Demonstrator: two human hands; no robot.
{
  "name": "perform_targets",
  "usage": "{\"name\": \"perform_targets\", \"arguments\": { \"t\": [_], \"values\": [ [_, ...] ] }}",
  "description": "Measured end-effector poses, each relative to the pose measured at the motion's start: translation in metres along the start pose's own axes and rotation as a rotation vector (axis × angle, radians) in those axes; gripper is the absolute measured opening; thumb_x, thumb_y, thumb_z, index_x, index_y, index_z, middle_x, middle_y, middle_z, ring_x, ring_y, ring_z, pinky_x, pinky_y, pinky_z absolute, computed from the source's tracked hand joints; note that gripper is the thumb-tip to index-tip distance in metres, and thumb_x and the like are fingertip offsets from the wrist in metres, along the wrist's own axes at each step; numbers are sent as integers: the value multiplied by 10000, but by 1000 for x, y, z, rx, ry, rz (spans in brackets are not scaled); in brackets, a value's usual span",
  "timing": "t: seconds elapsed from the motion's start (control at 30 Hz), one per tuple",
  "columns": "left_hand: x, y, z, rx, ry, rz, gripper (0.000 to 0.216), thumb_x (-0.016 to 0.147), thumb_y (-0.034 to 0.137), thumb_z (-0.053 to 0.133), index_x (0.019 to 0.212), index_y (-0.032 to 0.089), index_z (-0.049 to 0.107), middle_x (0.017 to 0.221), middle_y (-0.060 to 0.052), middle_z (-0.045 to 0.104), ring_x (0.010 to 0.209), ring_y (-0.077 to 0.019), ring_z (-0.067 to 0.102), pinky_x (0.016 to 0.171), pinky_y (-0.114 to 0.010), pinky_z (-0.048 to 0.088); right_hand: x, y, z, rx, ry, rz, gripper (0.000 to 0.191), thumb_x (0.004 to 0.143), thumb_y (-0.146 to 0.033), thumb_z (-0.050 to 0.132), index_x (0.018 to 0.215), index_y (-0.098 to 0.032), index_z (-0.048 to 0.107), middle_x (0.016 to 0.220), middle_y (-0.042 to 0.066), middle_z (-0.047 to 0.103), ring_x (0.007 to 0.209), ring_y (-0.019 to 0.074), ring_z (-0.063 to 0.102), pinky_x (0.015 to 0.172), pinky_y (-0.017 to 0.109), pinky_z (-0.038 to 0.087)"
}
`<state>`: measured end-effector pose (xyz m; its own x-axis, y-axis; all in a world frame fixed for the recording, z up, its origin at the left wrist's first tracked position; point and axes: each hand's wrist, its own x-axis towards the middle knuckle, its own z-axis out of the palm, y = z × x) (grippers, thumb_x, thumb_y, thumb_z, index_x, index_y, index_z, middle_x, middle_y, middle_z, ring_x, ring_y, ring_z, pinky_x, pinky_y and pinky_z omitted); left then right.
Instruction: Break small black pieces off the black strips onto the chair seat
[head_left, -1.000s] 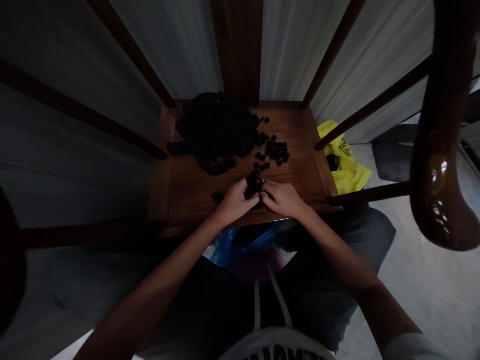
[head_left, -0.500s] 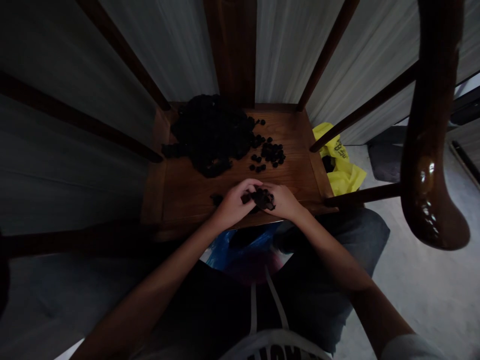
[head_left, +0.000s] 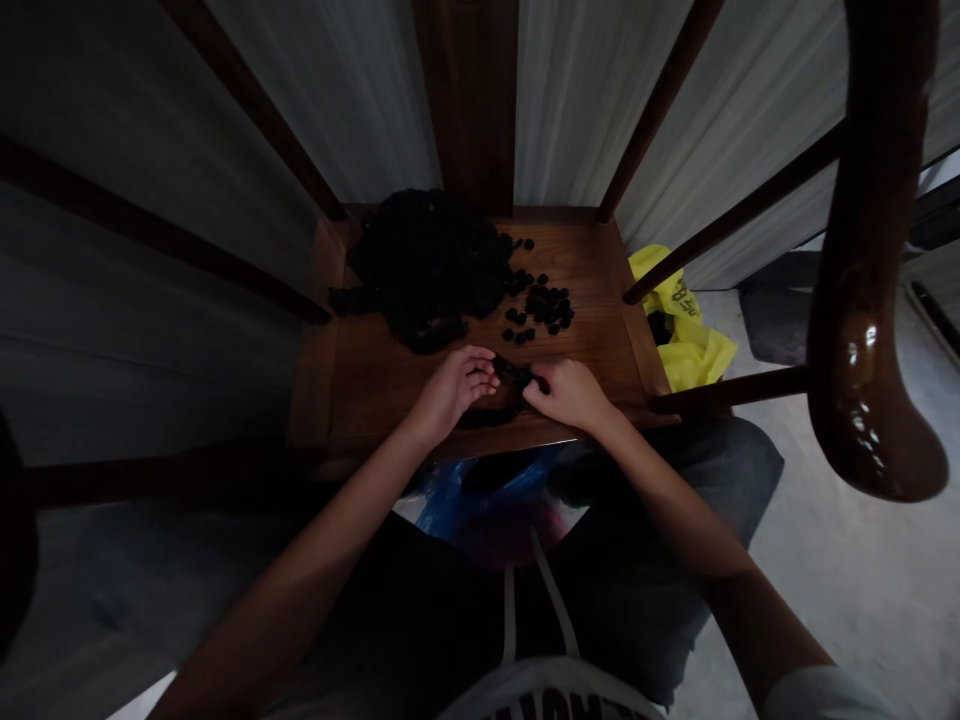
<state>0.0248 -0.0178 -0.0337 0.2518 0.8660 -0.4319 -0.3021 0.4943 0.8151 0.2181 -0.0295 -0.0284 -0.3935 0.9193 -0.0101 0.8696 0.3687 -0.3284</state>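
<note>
A short black strip, perhaps cloth (head_left: 513,372), is stretched between my hands, low over the front of a brown wooden chair seat (head_left: 600,330). My left hand (head_left: 456,385) has its curled fingers closed at the strip's left end. The closed fingers of my right hand (head_left: 568,390) grip the other end. Another dark piece (head_left: 487,416) lies below them near the seat's front edge. Behind my hands spreads a large heap of black, crumpled material (head_left: 431,265). Several small, round black pieces (head_left: 551,303) are scattered to its right. Poor light hides their details.
The chair's slats, side rails and a curved armrest (head_left: 862,350) surround the seat. A yellow bag (head_left: 694,350) stands on the floor at right. Below the front edge, between my knees, hangs a blue plastic bag (head_left: 446,495).
My hands have moved apart from their earlier closeness. The black material that was bunched between them is now drawn out into a strip.
</note>
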Motion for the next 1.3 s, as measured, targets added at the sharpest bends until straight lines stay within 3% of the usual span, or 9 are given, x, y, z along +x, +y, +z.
{"name": "perform_targets", "arguments": {
  "t": [0.13, 0.23, 0.33, 0.47, 0.57, 0.73, 0.97, 1.13, 1.3],
  "values": [
    [-12, -5, 6, 502, 120, 445, 239, 873, 343, 516, 1051, 189, 562, 1078, -80, 546, 936, -189, 570, 792, -324, 486, -4, -1, 1, -20, 0, -73, 194, 842, -289, 486, 758, -164, 609, 760, 47, 664, 654, 150, 553, 580, 282, 259],
    [-23, -7, 12, 1004, 17, 741, 395, 891, 339, 545, 1263, 211, 511, 1318, -119, 473, 1234, -265, 435, 1031, -428, 373, -7, -3, 5, -16, -11, -121, 238, 872, -334, 480, 799, -155, 619, 792, 53, 667, 649, 149, 551, 569, 284, 252],
    [-26, -9, 14, 1282, -133, 756, 417, 935, 351, 492, 1325, 205, 464, 1271, -115, 550, 1238, -284, 423, 1045, -466, 324, -9, -3, 9, -23, -2, -160, 294, 884, -397, 486, 889, -144, 637, 864, 69, 668, 697, 160, 562, 563, 278, 254],
    [-19, -13, 9, 1452, -205, 695, 267, 981, 332, 390, 910, 176, 594, 870, -73, 621, 926, -245, 531, 883, -416, 384, -12, -5, 11, -91, 75, -183, 319, 915, -372, 432, 916, -133, 643, 923, 86, 643, 710, 153, 539, 569, 280, 259],
    [-11, -13, 4, 1460, -230, 658, 331, 991, 304, 351, 777, 174, 567, 739, -52, 568, 729, -207, 504, 765, -371, 390, -13, -8, 11, -120, 76, -191, 327, 937, -333, 389, 887, -131, 641, 866, 79, 627, 667, 142, 507, 566, 289, 245],
    [-7, -10, -2, 1335, -329, 658, 312, 980, 266, 377, 742, 176, 557, 718, -25, 553, 711, -174, 505, 735, -324, 372, -12, -8, 4, -19, 19, -169, 264, 931, -291, 409, 837, -152, 613, 823, 54, 613, 673, 136, 499, 568, 275, 241],
    [-12, -5, 4, 914, -410, 403, 342, 947, 324, 417, 658, 164, 500, 613, 33, 466, 580, -101, 427, 563, -243, 302, -6, 3, -1, 740, -46, -137, 202, 852, -199, 423, 691, -162, 538, 665, -9, 514, 642, 104, 483, 633, 225, 354],
    [-8, -8, 2, 804, -302, 381, 314, 897, 274, 426, 601, 172, 415, 582, 44, 377, 572, -96, 385, 562, -234, 307, -5, 13, 7, 1196, -129, 103, 205, 843, -274, 410, 723, -163, 534, 565, -49, 391, 480, 73, 323, 467, 209, 238],
    [-10, -8, 6, 785, -223, 444, 200, 940, 289, 402, 850, 180, 544, 830, -6, 569, 828, -153, 551, 787, -280, 439, -3, 11, 3, 1131, -203, -32, 153, 788, -196, 440, 702, -151, 558, 598, -42, 432, 535, 71, 355, 506, 202, 277]
  ]
}}
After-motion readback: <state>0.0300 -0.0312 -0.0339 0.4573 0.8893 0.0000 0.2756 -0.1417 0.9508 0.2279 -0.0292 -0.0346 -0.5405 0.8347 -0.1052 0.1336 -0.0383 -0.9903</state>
